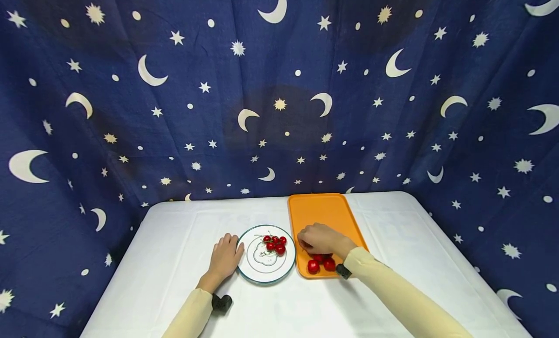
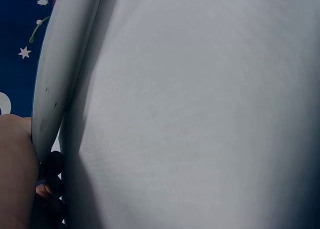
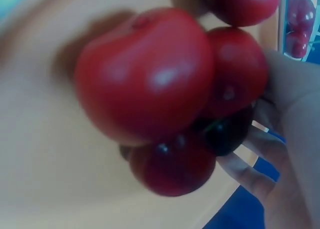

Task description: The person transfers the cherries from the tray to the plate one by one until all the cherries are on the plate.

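My left hand [image 1: 224, 256] lies on the white cloth with its fingers spread forward, its thumb against the left rim of a white plate [image 1: 251, 273]. Several red cherries [image 1: 280, 249] with thin green stems sit on that plate. Over an orange tray [image 1: 323, 209], my right hand [image 1: 325, 239] has curled fingers at the back of a bunch of cherries [image 1: 313, 266]. In the right wrist view, the thumb and fingers pinch around the far side of this bunch, near a dark cherry [image 3: 227, 134]. A large cherry [image 3: 145, 79] fills the foreground, and the fingertips are partly hidden.
The plate and tray stand side by side on a table with a white cloth [image 1: 279, 309]. A dark blue curtain [image 1: 279, 148] with moons and stars hangs behind and along both sides. A black wrist mount [image 1: 221, 303] sits beneath the left wrist.
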Tool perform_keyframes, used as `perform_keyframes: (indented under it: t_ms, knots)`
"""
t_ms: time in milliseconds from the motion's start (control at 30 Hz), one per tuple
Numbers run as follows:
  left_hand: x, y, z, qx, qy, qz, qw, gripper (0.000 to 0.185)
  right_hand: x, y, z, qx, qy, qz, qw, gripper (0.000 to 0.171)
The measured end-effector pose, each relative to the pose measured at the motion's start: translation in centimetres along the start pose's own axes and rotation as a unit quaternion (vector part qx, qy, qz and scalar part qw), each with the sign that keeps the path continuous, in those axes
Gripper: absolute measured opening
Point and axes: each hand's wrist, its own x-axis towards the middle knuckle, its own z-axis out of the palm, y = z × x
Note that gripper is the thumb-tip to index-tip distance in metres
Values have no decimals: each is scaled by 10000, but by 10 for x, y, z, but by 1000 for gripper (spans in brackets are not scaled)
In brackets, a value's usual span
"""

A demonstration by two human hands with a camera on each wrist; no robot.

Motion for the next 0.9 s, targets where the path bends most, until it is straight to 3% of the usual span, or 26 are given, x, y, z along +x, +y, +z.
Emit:
perform_keyframes:
  t_ms: [133,367,500,900]
  knots:
    - [0,1,-3,33,-31,22,10000,26,3,-5,-3,-143,-191,123,9996,16]
    - [-1,2,-3,101,2,6,9999,27,6,-4,0,463,-411,485,9969,21]
    - [-2,1,-1,108,111,78,9998,29,6,1,6,385,-324,411,9979,21]
    - [-1,1,-4,121,-143,-46,9998,26,3,9,9,531,247,95,9982,19]
